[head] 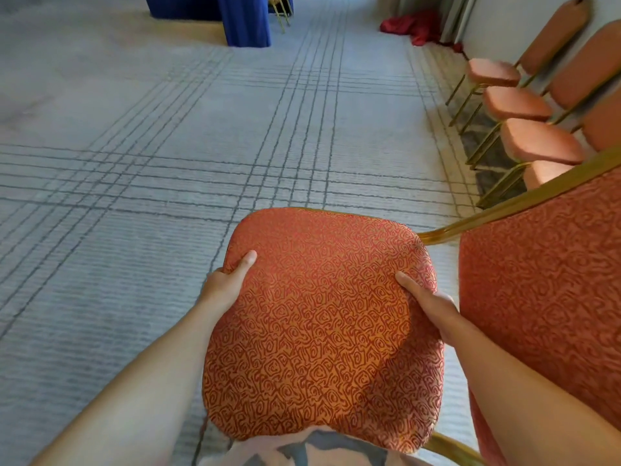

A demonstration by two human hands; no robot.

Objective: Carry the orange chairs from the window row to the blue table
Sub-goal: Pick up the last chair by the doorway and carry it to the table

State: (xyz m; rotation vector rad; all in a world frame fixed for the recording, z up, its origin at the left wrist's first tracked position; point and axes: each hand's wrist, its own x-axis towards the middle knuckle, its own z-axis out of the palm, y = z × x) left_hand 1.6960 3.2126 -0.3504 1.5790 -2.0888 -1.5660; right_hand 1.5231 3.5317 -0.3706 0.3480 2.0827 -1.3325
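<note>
Gripping now: left hand [228, 284] and right hand [426, 304] clutch opposite seat edges of the orange chair [319, 324], thumbs on top, near, above the grey carpet [134, 163]. Row of orange chairs [514, 102] lines the right wall. Blue table [235, 18] far left, red cloth [413, 26] far right.

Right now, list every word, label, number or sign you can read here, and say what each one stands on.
No readable text in this view.
Orange chair seat, gripped by left hand and right hand: swirl pattern only, no letters.
Garment at the bottom edge: grey print, cut off, not legible.
Row of orange chairs and blue table cloth: no labels visible.
</note>
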